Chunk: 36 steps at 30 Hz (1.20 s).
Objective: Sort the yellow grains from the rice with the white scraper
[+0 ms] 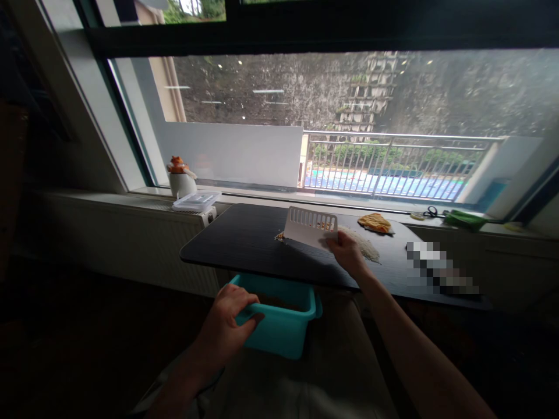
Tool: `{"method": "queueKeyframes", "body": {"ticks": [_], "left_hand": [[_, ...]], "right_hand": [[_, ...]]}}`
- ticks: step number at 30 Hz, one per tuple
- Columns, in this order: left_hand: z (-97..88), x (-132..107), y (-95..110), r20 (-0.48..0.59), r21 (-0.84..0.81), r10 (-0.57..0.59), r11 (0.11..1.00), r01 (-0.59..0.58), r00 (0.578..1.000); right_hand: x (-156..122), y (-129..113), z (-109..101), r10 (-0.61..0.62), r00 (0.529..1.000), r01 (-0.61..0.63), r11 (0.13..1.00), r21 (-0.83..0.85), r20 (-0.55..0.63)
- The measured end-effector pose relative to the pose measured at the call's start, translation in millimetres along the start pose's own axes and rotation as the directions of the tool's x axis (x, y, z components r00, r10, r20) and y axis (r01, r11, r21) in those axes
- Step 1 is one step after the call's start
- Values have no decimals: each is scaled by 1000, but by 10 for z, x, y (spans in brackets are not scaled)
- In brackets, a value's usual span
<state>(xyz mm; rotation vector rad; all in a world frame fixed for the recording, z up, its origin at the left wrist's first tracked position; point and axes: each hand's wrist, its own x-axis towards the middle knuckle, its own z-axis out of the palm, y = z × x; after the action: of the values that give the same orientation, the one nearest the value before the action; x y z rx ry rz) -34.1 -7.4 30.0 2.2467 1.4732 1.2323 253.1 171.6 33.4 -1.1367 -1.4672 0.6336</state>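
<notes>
My left hand (233,314) is closed over the near-left rim of a teal plastic bin (279,334), which stands just below the table's front edge with brownish material inside. My right hand (348,253) grips one end of a white slotted plastic scoop (305,233), held tilted over the dark table (240,233). Small mixed-colour bits show through its slots. At the scoop's left end lies a little heap of similar bits (280,236). Behind my right hand, pale grains (367,249) are spread on the tabletop, partly hidden by the hand.
A folded yellow cloth (374,223) lies at the table's back right, with a blurred-out object (441,267) on the right end. Scissors (431,212) and a green cloth-like item (465,219) rest on the sill. Left, a clear plastic box (197,201) sits on the radiator.
</notes>
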Motion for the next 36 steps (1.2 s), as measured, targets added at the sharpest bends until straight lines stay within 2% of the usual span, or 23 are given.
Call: {"method": "queueKeyframes", "body": {"ticks": [7,19,24,26,31,36], "left_hand": [[-7,9,19,-4,16,10,1000,-10,1000],[-8,10,44,-11,5,2,1000,-2,1000],[3,7,49,-10,0,-6,1000,6,1000],[8,5,47,-13,-2,-3,1000,3,1000],[5,4,42,-10,-12,-4,1000,3,1000],[1,-4,25,5,-20,-9,1000,9,1000]], "right_hand": [[49,20,96,-2,1000,1,1000,25,17],[-249,-89,-48,84,995,-89,987,135,46],[-423,-94,-106,68,979,-99,983,154,190],[-411,-100,-104,55,985,-79,987,143,166],[-202,-107,7,28,999,-27,999,38,-16],[-76,-61,102,-4,1000,4,1000,-1,-4]]}}
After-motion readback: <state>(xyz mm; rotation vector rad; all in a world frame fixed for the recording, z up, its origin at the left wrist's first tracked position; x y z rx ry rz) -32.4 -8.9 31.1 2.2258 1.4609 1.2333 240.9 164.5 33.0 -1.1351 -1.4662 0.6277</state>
